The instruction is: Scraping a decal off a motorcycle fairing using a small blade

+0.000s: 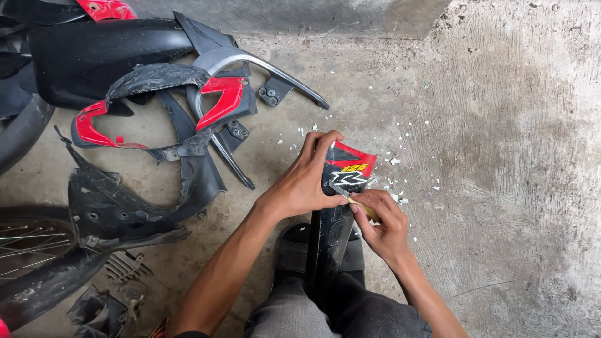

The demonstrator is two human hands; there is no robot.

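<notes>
Left hand clamps the black fairing panel, upright between the knees; right hand pinches a small blade at the sticker. White flakes litter the floor; most of the sticker remains.

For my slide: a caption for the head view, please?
Left hand steadies a black panel; right hand scrapes its sticker.

A red, yellow and white sticker label covers the black panel's upper end.
</notes>
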